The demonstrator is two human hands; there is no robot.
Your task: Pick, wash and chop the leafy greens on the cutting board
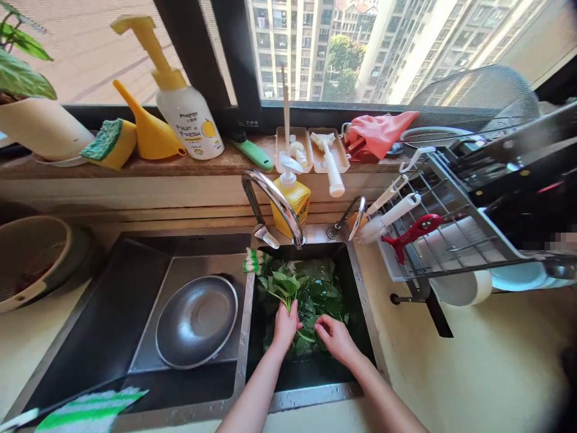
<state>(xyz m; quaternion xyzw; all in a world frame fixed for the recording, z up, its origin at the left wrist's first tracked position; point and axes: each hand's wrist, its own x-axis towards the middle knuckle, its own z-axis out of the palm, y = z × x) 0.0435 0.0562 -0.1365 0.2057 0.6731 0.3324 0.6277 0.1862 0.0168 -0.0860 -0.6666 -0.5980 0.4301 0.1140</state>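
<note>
Facing leaves (322, 294) in the right basin (311, 376), a frying pan (198, 322) in the left basin (112, 300). Having a bowl (49, 231) farther left and a dish rack (451, 267) to the right. Looking past the faucet (283, 207) at a pump bottle (300, 198) behind, then a windowsill (225, 162) beyond.

A white pump bottle (192, 123) on the windowsill (216, 168) is displaying "FRUIT" and "FRESH" on two lines in dark capitals; the stylised word above and the tiny print below are blurring too much to read surely. Behind the faucet (274, 192), a yellow pump bottle (297, 192) is showing dark letters ending in "XE". The black window frame (238, 72) is carrying small pale characters, too small to make out.
</note>
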